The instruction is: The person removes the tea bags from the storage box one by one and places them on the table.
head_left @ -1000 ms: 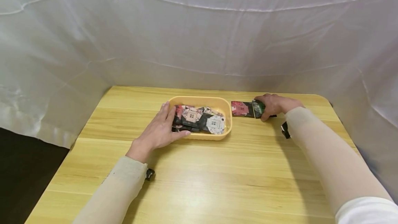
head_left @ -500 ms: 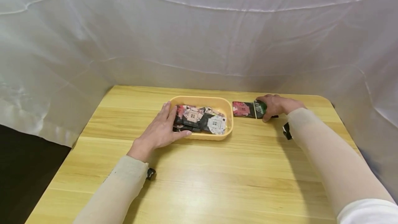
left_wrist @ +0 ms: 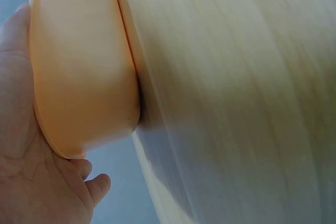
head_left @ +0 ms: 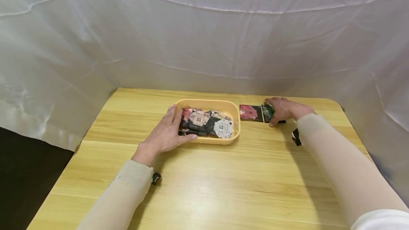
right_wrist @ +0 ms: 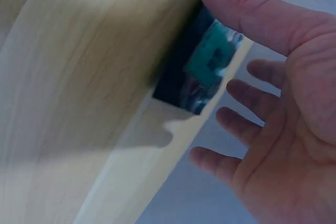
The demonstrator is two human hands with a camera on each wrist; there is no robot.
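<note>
My left hand [head_left: 163, 135] lies over the left end of a yellow-orange plastic basket [head_left: 230, 106], its fingers straight along the rim and its thumb at the front edge. In the left wrist view, the palm meets the end wall of the basket [left_wrist: 84, 72]. Inside lie several black sachets [head_left: 204, 123] with flowery prints and pale labels. Right of the basket, a red-labelled black sachet [head_left: 250, 112] lies flat. My right hand [head_left: 281, 110] holds a green-labelled sachet [right_wrist: 207, 59] by its long edges, thumb in front, at the red one's right end.
The wooden table [head_left: 204, 184] stretches out in front of the basket. Behind it and at both sides hangs a pale cloth [head_left: 204, 45]. At the lower left, a dark area [head_left: 28, 180] lies beyond the table edge.
Both hands, the basket and the sachets keep their places; the whole head view has shifted slightly to the right and down.
</note>
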